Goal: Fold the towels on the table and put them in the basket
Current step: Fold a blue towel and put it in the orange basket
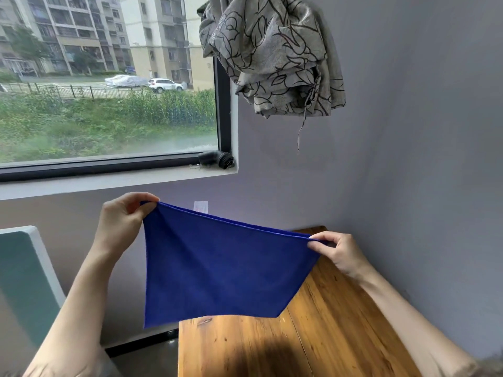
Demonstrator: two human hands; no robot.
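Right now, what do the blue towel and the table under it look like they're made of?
The blue towel looks like soft, matte microfibre or a similar fine cloth: it drapes limply between the left hand and right hand with no shine. The table seems to be wood planks with a smooth, lightly glossy finish, showing grain, knots and seams.

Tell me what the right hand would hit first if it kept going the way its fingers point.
The right hand pinches the towel with fingers pointing left. Straight on lies only the towel's top edge, then the left hand at the other corner. Depth is unclear.
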